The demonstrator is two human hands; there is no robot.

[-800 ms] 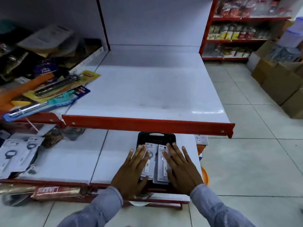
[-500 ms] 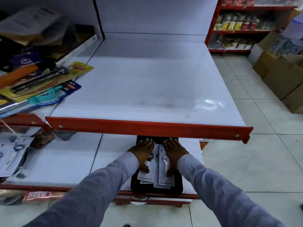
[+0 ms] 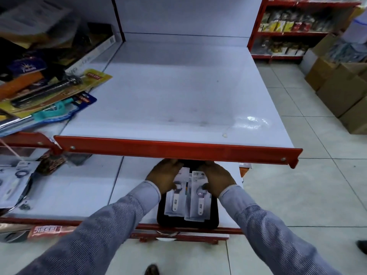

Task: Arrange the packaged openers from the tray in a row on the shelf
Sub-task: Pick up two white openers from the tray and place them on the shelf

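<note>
A black tray (image 3: 214, 220) sits on the lower shelf (image 3: 83, 193), just under the red front edge (image 3: 178, 149) of the upper shelf (image 3: 178, 92). Two overlapping stacks of white packaged openers (image 3: 198, 207) lie in it, each showing a white-handled opener. My left hand (image 3: 162, 176) grips the far end of the left stack, thumb across the opener. My right hand (image 3: 217, 179) grips the far end of the right stack the same way. The fingertips of both hands are hidden beneath the red edge. The packs still rest in the tray.
Packaged tools (image 3: 49, 90) pile on the left, spilling onto the upper shelf's left side. More white packs (image 3: 12, 181) lie at the lower left. Cardboard boxes (image 3: 337, 88) stand on the tiled floor to the right, with stocked red shelving (image 3: 288, 22) behind.
Both hands slid from lying flat on the packs to their far ends and curled around them. My view moved closer, so the upper shelf edge now covers the fingertips.
</note>
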